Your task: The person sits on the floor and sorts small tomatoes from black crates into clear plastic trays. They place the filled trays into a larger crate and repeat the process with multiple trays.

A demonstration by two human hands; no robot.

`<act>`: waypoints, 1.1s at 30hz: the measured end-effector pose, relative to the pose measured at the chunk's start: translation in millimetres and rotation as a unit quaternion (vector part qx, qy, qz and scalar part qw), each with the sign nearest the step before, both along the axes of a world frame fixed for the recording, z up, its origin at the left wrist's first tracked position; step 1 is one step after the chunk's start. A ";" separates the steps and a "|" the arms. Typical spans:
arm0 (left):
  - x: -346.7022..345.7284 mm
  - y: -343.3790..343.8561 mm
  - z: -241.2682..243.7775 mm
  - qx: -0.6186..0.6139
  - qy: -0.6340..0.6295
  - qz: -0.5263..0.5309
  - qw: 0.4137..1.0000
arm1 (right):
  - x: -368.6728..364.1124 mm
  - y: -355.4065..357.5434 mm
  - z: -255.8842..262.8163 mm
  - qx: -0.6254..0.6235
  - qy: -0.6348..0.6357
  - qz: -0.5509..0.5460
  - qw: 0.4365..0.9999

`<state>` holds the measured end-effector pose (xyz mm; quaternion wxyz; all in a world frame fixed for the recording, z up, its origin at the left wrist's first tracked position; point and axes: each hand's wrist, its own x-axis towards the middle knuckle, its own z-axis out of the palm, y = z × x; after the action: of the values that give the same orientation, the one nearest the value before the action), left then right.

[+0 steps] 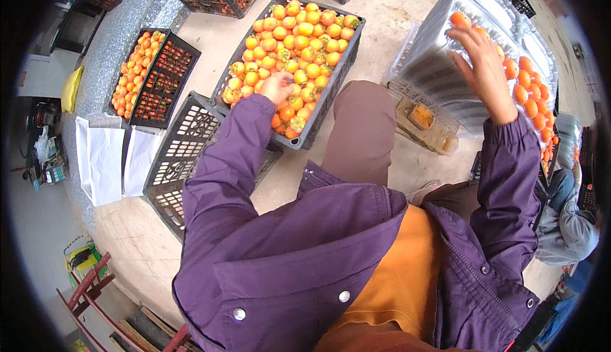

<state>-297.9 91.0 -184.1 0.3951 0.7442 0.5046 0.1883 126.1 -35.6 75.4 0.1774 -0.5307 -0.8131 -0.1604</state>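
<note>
My left hand [277, 88] is in the near part of a dark plastic crate [312, 125] full of orange-yellow persimmons [291, 41]. Its fingers are curled among the fruit, and whether they grip one is hidden. On my right, a tall stack of clear plastic trays [425, 56] carries deeper orange persimmons [530, 89] in its top layer. My right hand [482, 68] is over the far left corner of that layer, fingers spread. One persimmon [459, 19] lies just beyond its fingertips, and others are partly covered by the hand.
An open-sided black crate [179, 146] stands tilted at my left, near white paper sheets [102, 161]. More persimmon crates [164, 75] stand beyond. A clear box holding a brown block [422, 115] lies between my knee and the trays. Another person [570, 228] sits at the far right.
</note>
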 end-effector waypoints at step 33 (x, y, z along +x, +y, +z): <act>130.4 -26.2 117.4 0.381 0.048 -0.063 0.921 | 11.0 -108.5 -90.7 -0.273 0.435 -0.033 0.857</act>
<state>-167.5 64.8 -66.8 0.0681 0.8770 0.3649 0.3051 137.1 -144.2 -15.3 0.3554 -0.6001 -0.6463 0.3096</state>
